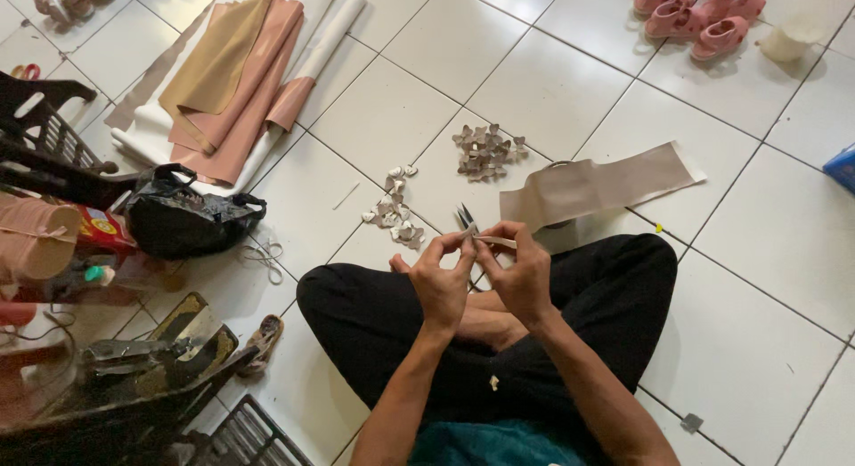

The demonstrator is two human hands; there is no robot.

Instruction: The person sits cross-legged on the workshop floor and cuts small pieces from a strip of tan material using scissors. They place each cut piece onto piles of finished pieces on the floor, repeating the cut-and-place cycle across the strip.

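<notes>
Floor (570,83): glossy white ceramic tile, smooth. Rolled sheets (236,83): pink-tan faux leather, slight sheen. Taupe strip (597,186): matt, leather-like. Bag (191,218): shiny black plastic, crinkled. Trousers (614,279): matt black cloth. Snips (465,218): dark metal.

Pink sandals (699,16), black bag (187,218), taupe strip (597,186), white tiled floor (757,252).

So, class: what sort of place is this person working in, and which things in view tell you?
Probably a small home shoemaking workshop on a tiled floor: rolled pink and tan sheets, piles of small cut pieces, and finished pink shoes. Both hands work a small piece together.
</notes>
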